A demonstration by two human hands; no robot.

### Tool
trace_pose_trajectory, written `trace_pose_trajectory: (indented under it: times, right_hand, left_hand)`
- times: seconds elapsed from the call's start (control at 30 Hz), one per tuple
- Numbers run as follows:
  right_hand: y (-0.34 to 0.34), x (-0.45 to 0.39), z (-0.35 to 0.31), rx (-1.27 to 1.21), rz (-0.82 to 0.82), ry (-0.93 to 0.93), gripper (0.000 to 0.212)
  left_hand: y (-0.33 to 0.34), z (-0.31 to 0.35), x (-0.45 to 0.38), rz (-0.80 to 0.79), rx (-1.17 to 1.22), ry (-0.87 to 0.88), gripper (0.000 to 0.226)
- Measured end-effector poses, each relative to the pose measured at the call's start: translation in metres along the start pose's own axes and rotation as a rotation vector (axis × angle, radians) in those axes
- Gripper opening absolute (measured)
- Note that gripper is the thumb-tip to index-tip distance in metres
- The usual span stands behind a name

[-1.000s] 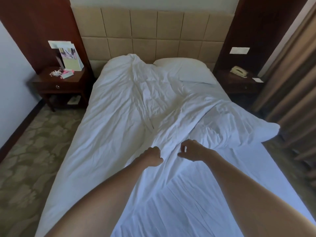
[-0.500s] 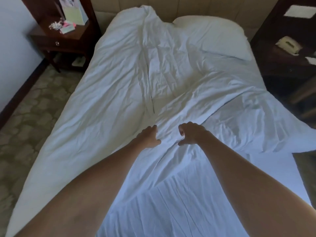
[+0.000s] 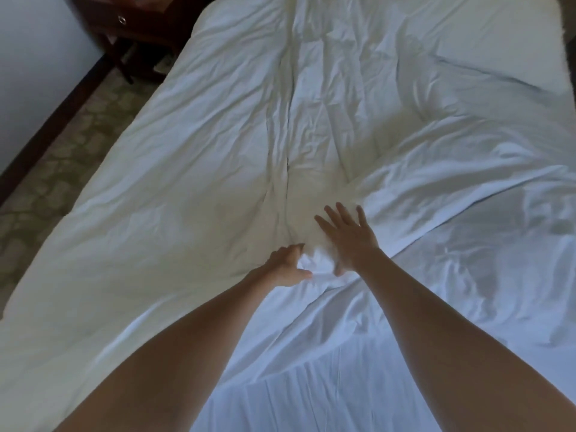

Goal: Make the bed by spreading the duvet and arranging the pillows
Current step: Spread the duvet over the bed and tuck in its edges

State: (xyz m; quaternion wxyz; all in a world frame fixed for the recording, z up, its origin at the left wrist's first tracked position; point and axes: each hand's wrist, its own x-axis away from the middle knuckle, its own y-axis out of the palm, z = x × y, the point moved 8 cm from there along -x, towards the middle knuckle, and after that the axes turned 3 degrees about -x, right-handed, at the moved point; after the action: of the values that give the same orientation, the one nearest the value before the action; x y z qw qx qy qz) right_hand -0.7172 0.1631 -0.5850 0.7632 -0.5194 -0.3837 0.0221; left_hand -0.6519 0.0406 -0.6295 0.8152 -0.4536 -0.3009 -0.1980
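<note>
Since before, right hand [image 3: 349,236] has spread flat, fingers wide; left hand [image 3: 288,265] pinches the duvet [image 3: 193,169] (soft, light); grip the six-o'clock edge.

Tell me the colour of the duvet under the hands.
White, plain and creased; the duvet shows best in the head view.

The left hand [image 3: 288,265] pinches a fold of the rumpled white cotton duvet [image 3: 193,169], while the right hand [image 3: 349,235] lies flat, fingers spread, just beside it, above the bare white sheet [image 3: 327,385].
</note>
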Motion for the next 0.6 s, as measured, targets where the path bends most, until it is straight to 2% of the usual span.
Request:
trace_pose_trajectory:
  times: [0.1,0.2,0.27,0.3,0.43,0.6]
  right_hand:
    - [0.002,0.009,0.001,0.004,-0.092,-0.057,0.128]
    - [-0.010,0.044,0.007,-0.068,-0.123,-0.033,0.088]
    - [-0.015,0.079,0.012,-0.106,-0.103,0.002,0.075]
    - [-0.016,0.101,0.013,-0.129,-0.092,0.022,0.073]
    - [-0.003,0.188,0.004,-0.244,-0.154,0.137,0.078]
    - [0.022,0.288,-0.019,-0.271,-0.367,0.174,0.090]
  left_hand:
    - [0.010,0.004,0.010,-0.208,0.078,-0.009,0.081]
    - [0.012,0.016,0.033,-0.310,0.088,-0.013,0.101]
    - [0.017,0.029,0.053,-0.326,0.084,0.012,0.089]
    - [0.020,0.039,0.066,-0.317,0.074,0.035,0.086]
    - [0.041,0.086,0.130,-0.208,-0.099,0.202,0.102]
    - [0.104,0.118,0.212,-0.398,-0.217,0.311,0.112]
